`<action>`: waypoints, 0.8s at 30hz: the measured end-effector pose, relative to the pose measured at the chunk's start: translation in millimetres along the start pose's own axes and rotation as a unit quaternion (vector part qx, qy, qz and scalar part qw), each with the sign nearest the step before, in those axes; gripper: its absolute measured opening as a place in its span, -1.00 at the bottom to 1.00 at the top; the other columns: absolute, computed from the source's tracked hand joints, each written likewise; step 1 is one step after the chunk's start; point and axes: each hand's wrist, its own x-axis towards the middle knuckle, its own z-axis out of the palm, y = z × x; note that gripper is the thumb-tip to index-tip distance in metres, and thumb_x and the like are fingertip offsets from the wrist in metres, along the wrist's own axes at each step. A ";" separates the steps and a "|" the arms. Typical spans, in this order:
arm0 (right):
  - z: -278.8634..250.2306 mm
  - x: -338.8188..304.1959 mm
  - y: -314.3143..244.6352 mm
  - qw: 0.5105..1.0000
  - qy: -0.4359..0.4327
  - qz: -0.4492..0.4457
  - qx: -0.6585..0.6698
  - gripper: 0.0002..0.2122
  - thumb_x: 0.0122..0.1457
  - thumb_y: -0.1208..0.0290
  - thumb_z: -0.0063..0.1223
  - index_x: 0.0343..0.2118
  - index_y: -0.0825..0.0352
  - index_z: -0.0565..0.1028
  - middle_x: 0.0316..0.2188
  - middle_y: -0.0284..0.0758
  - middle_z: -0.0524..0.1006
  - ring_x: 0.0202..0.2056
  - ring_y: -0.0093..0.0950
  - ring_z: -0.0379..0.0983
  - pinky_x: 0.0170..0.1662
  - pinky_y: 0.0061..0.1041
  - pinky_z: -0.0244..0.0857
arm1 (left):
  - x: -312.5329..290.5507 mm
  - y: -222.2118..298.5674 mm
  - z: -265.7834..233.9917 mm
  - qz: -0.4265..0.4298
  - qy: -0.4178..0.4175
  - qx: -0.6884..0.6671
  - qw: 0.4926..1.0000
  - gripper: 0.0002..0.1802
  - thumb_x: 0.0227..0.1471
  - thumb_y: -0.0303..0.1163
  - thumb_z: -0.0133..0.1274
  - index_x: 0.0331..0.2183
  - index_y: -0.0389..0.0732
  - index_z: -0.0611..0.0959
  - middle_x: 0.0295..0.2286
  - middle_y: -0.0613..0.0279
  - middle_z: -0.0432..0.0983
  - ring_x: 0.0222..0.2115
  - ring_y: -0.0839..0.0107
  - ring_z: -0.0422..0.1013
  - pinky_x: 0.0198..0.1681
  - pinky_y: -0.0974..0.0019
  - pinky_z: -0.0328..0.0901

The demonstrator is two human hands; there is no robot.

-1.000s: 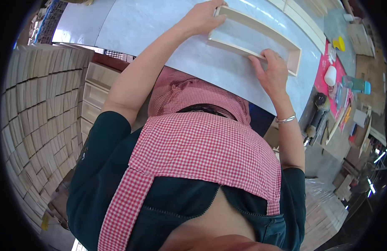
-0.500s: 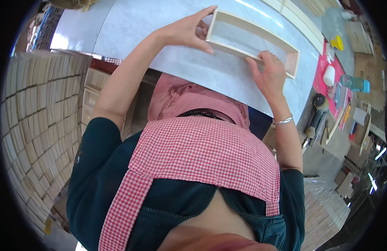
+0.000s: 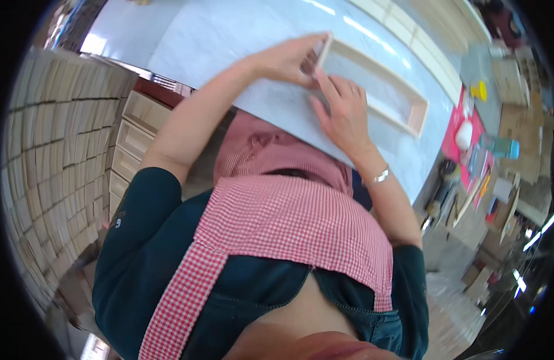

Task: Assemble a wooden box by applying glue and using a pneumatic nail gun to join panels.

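A long, shallow rectangular frame of pale wood (image 3: 379, 63) stands on the grey-white marbled table (image 3: 253, 126), and the tabletop shows through its middle. My left hand (image 3: 289, 60) is at the frame's left end, its fingers curled around that short side and partly hidden by it. My right hand (image 3: 348, 114) lies over the near long side close to the left corner. Its index finger reaches to that corner, while the thumb is held apart. Nothing shows within the right hand.
Wooden strips (image 3: 409, 33) lie along the table's far edge. On the right are a white bottle (image 3: 464, 135), a blue-capped jar (image 3: 499, 146), a yellow object (image 3: 479, 90) and a power tool (image 3: 442, 189). Stacked wood pieces (image 3: 55, 156) and wooden boxes (image 3: 132, 141) stand at left.
My right hand has slid left along the frame's near side to its left corner. The frame's left end has shifted right and nearer, with my left hand still on it. The view has turned slightly.
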 end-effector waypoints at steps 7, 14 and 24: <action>-23.1 16.0 -8.8 0.994 -0.056 -0.012 0.092 -0.51 0.03 0.52 0.25 0.11 0.22 0.51 0.03 -0.14 0.43 -0.04 -0.22 0.39 0.06 -0.31 0.27 | -9.4 -3.4 1.6 0.009 0.013 -0.087 0.996 0.02 -0.23 -0.50 0.35 0.26 -0.27 0.22 -0.14 0.05 0.49 -0.30 0.29 0.48 -0.22 0.33 0.45; -2.1 159.3 -24.7 0.982 -0.029 -0.095 0.161 -0.64 0.03 0.55 0.23 -0.04 0.31 0.59 -0.03 -0.22 0.50 -0.09 -0.28 0.44 -0.02 -0.37 0.36 | -10.5 -22.1 15.8 0.102 0.060 -0.249 0.961 -0.44 -0.38 -0.72 0.25 -0.22 -0.31 0.44 -0.48 0.21 0.43 -0.57 0.32 0.27 -0.45 0.38 0.26; 227.0 389.3 -62.3 0.988 0.023 -0.150 0.016 -0.80 0.11 0.34 0.16 -0.34 0.38 0.66 -0.32 -0.20 0.57 -0.32 -0.20 0.46 -0.16 -0.33 0.36 | -6.6 -20.1 32.1 0.089 0.092 -0.207 0.970 -0.76 -0.27 -0.66 0.19 -0.44 -0.21 0.56 -0.55 0.23 0.48 -0.58 0.26 0.29 -0.46 0.30 0.24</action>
